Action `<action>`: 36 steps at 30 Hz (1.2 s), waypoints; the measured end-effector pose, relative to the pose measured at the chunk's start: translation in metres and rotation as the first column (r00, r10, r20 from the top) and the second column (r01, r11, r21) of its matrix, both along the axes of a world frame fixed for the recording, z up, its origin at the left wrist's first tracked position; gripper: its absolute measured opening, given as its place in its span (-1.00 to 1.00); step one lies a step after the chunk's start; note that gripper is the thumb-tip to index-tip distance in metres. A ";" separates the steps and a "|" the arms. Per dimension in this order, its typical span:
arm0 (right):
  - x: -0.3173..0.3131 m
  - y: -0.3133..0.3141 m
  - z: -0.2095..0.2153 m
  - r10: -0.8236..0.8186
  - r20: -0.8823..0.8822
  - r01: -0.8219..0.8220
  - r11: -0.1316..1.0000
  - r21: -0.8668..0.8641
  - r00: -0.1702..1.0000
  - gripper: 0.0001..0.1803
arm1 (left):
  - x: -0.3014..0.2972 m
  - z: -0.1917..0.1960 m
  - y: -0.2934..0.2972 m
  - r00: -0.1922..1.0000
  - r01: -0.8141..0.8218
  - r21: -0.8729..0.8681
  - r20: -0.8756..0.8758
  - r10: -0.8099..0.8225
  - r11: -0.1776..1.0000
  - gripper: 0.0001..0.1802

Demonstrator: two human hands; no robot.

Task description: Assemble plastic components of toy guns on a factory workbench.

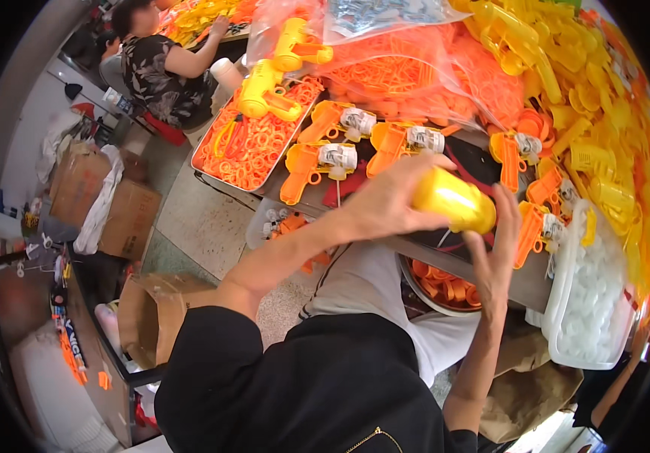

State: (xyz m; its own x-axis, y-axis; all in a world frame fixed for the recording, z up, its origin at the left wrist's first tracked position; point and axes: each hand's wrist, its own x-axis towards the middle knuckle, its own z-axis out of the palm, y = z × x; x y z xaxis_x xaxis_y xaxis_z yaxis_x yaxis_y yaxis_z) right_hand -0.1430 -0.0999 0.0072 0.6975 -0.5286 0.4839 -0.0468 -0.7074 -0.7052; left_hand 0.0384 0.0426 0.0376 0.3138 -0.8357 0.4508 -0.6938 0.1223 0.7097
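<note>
Well, my left hand gripped the yellow cylinder, long axis toward four o'clock, where my right hand curled wide.

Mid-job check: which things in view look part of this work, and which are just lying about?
Likely in use:
yellow cylindrical part, between left hand and right hand
orange pistol-shaped parts with white cylinders
orange rings

Probably just lying about:
open cardboard box
brown sack

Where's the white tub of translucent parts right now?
In the head view, the white tub is at the right, just below the yellow heap. It lies to the right of the right hand, past the orange pieces.
</note>
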 end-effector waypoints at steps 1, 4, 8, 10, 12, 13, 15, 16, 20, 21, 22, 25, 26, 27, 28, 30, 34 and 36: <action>-0.010 -0.005 0.002 -0.047 0.004 0.047 0.999 0.025 0.999 -0.28 | 0.015 0.019 0.017 0.980 -0.034 0.119 -0.191 0.057 0.992 -0.31; -0.030 -0.015 -0.018 -0.043 0.059 0.030 0.980 0.196 0.997 -0.46 | 0.062 0.047 0.072 0.857 -0.402 -0.188 -0.422 0.296 0.896 -0.38; -0.030 -0.005 -0.029 -0.026 0.087 -0.016 0.890 0.455 0.996 -0.70 | 0.137 0.067 0.103 0.689 -0.710 -0.454 -0.291 0.664 0.538 -0.42; -0.022 0.001 -0.033 0.018 0.091 -0.057 0.893 0.446 0.996 -0.74 | 0.168 0.073 0.097 0.587 -0.697 -0.546 -0.063 0.807 0.464 -0.34; -0.013 0.009 -0.030 0.064 0.079 -0.091 0.902 0.422 0.995 -0.78 | 0.195 0.082 0.083 0.529 -0.594 -0.648 0.132 0.838 0.477 -0.32; -0.011 0.010 -0.031 0.088 0.073 -0.110 0.900 0.422 0.993 -0.78 | 0.208 0.086 0.072 0.430 -0.477 -0.720 0.308 0.849 0.503 -0.30; -0.007 0.015 -0.032 0.048 0.083 -0.081 0.887 0.455 0.995 -0.82 | 0.234 0.095 0.038 0.322 -0.411 -0.757 0.401 0.857 0.509 -0.30; -0.005 0.015 -0.031 0.032 0.070 -0.061 0.888 0.455 0.997 -0.82 | 0.244 0.101 0.023 0.186 -0.346 -0.781 0.487 0.853 0.521 -0.29; -0.002 0.017 -0.030 0.058 0.041 -0.069 0.924 0.377 0.997 -0.83 | 0.288 0.104 -0.016 -0.023 -0.361 -0.695 0.673 0.740 0.621 -0.28; -0.002 0.016 -0.030 0.061 0.040 -0.072 0.932 0.354 0.997 -0.82 | 0.301 0.093 -0.021 -0.027 -0.407 -0.630 0.733 0.680 0.662 -0.30; -0.002 0.015 -0.032 0.068 0.040 -0.078 0.939 0.334 0.997 -0.82 | 0.315 0.081 -0.023 -0.032 -0.450 -0.558 0.790 0.612 0.697 -0.32; -0.008 0.013 -0.028 0.054 0.000 -0.051 0.939 0.339 0.999 -0.82 | 0.339 0.035 -0.021 0.099 -0.534 -0.430 0.823 0.559 0.728 -0.30; -0.008 0.011 -0.028 0.028 -0.010 -0.023 0.939 0.344 1.000 -0.82 | 0.340 0.024 -0.020 0.176 -0.530 -0.416 0.798 0.576 0.739 -0.26; -0.009 0.009 -0.028 0.037 -0.012 -0.030 0.933 0.359 0.999 -0.82 | 0.341 0.023 -0.017 0.197 -0.518 -0.408 0.799 0.569 0.752 -0.26; -0.011 0.008 -0.029 0.052 -0.013 -0.043 0.925 0.377 0.999 -0.82 | 0.338 0.027 -0.011 0.259 -0.541 -0.328 0.811 0.524 0.774 -0.23; -0.012 0.004 -0.030 0.056 -0.002 -0.051 0.918 0.394 0.998 -0.82 | 0.326 0.033 -0.001 0.310 -0.566 -0.240 0.825 0.473 0.789 -0.21; -0.018 -0.009 -0.031 0.030 0.014 -0.033 0.935 0.353 0.999 -0.81 | 0.253 0.040 -0.016 0.418 -0.425 -0.351 0.742 0.524 0.835 -0.30; -0.015 -0.010 -0.033 0.045 0.035 -0.056 0.911 0.409 0.998 -0.81 | 0.200 0.030 -0.017 0.559 -0.312 -0.270 0.723 0.406 0.911 -0.41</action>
State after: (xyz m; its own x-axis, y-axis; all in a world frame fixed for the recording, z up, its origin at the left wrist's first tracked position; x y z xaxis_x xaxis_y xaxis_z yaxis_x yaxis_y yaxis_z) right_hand -0.1583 -0.1094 -0.0253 0.7193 -0.6483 0.2496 0.0020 -0.3573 -0.9340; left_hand 0.2385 0.0256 0.0678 0.0903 -0.6673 0.7393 -0.9712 -0.2234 -0.0830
